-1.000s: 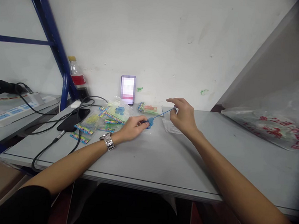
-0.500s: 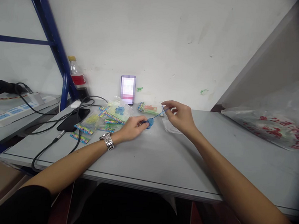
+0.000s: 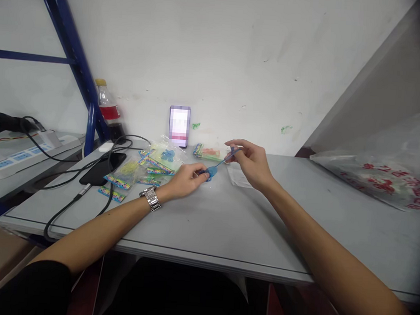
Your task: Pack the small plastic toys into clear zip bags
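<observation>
Between my hands runs a small blue stretchy toy (image 3: 213, 171), its rounded body low on the left and a thin strand rising to the right. My left hand (image 3: 189, 179), wearing a metal watch, pinches the body between thumb and fingers close above the table. The strand's far end is in the fingers of my right hand (image 3: 251, 163), with a bit of blue showing at the fingertips. Just left of my left hand lie clear packets (image 3: 168, 159) with colourful header strips, one with a blue figure inside. A packet with an orange figure (image 3: 210, 152) rests behind the strand.
A lit phone (image 3: 179, 126) leans on the wall. At left are a cola bottle (image 3: 109, 112), a dark phone (image 3: 104, 169) with cables, and a power strip (image 3: 30, 154). White paper (image 3: 239, 178) lies beneath my right hand; a plastic bag (image 3: 377, 174) fills the far right.
My right hand has moved slightly left and its fingers have curled more around the strand's end. My left hand stays where it was.
</observation>
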`<state>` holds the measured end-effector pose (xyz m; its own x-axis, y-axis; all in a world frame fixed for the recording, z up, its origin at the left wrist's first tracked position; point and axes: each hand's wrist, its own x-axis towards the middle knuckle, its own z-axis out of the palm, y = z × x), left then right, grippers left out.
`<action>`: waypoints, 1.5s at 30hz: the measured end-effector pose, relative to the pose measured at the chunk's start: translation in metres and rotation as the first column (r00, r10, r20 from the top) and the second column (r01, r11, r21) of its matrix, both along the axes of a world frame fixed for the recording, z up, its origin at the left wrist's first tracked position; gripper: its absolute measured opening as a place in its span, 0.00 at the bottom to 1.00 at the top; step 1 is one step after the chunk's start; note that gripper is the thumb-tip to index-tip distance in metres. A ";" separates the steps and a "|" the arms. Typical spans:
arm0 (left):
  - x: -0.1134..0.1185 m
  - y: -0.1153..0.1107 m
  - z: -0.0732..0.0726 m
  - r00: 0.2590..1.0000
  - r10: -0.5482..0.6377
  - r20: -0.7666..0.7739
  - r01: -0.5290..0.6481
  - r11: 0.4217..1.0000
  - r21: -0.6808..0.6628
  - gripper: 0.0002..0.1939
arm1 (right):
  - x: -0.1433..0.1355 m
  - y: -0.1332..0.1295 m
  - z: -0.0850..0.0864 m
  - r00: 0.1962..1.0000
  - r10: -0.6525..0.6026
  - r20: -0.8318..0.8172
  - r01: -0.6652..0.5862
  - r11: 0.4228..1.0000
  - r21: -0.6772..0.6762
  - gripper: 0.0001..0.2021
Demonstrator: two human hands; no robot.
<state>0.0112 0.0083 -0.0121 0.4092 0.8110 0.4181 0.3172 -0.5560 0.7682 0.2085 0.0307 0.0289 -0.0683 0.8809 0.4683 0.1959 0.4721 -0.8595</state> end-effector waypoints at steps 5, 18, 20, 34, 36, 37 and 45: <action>0.001 -0.001 0.000 1.000 -0.020 0.003 0.020 1.000 -0.005 0.10 | -0.008 -0.002 0.000 0.969 0.051 -0.243 -0.072 0.994 -0.078 0.13; 0.000 -0.002 0.001 0.999 -0.033 -0.003 0.033 0.999 -0.004 0.09 | -0.014 -0.010 0.004 0.947 0.095 -0.306 -0.146 0.978 -0.146 0.14; 0.001 -0.002 0.002 0.999 -0.041 -0.005 0.041 0.999 -0.011 0.09 | -0.015 -0.010 0.002 0.976 0.091 -0.198 -0.123 0.980 -0.157 0.17; 0.000 -0.003 0.003 0.997 -0.056 0.044 0.057 0.998 -0.018 0.11 | -0.006 -0.016 0.010 0.944 0.210 0.254 -0.146 0.958 -0.247 0.13; 0.000 -0.003 0.005 0.999 -0.043 0.034 0.043 0.999 -0.018 0.11 | -0.003 -0.018 0.011 0.904 0.332 0.270 -0.245 0.918 -0.311 0.06; -0.001 -0.004 0.005 0.999 -0.035 0.028 0.035 0.999 -0.018 0.11 | -0.002 -0.018 0.012 0.888 0.380 0.258 -0.286 0.897 -0.338 0.05; -0.001 -0.004 0.006 0.999 -0.033 0.030 0.033 0.999 -0.013 0.11 | -0.008 -0.024 0.014 0.885 0.305 0.352 -0.193 0.928 -0.318 0.09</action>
